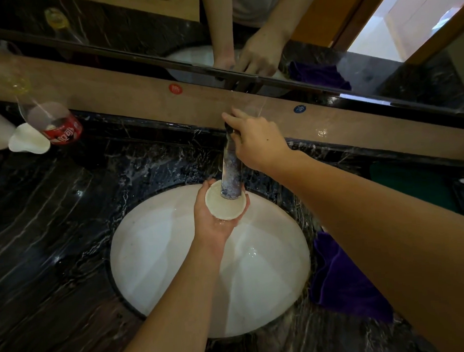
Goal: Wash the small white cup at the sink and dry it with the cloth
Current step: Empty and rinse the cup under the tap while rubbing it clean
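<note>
Head view: I am cradling the small white cup (226, 204) mouth-up in my curled left hand (214, 216) at frame centre, directly beneath the faucet (231, 173) spout, while my right hand (256, 140) is gripping the handle just above, and the cloth (342, 277) is lying at lower right.

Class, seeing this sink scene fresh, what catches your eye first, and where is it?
The small white cup, cradled in the left hand under the faucet spout above the white basin. The right hand grips the faucet handle behind, and a purple cloth lies right of the basin.
</note>
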